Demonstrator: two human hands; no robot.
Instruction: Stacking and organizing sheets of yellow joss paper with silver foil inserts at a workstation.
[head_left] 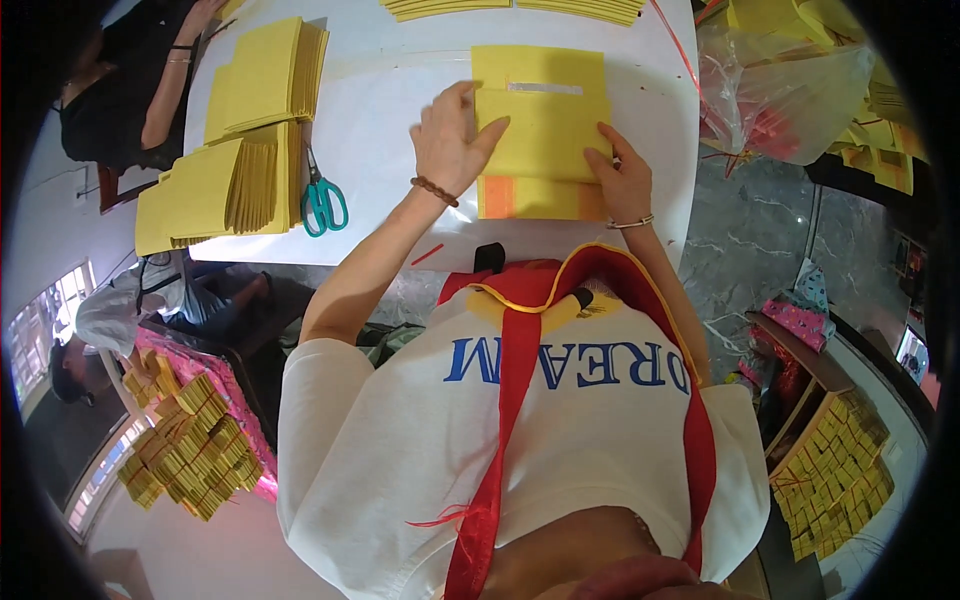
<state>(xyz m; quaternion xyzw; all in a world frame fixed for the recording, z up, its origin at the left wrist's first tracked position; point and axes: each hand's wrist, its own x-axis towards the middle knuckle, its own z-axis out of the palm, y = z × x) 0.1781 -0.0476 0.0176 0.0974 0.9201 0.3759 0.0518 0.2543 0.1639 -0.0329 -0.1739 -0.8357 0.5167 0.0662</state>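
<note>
Yellow paper (545,140) lies near the surface's (390,95) front edge, towards its right edge. Left hand (450,142): fingers spread, on paper's left side. Right hand (626,180): at paper's right side; grip cannot be told. Scissors (316,183): near front-left corner.

2 forearms (385,250) cross the table's (385,120) near edge.
Left hand (452,143) lies palm down, fingers spread, thumb pointing right; right hand's (627,178) thumb and forefinger stand apart.

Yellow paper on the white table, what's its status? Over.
Left hand on yellow paper, left edge; right hand, right edge. Paper lies on white table. Teal-handled scissors off left, not touching it.
</note>
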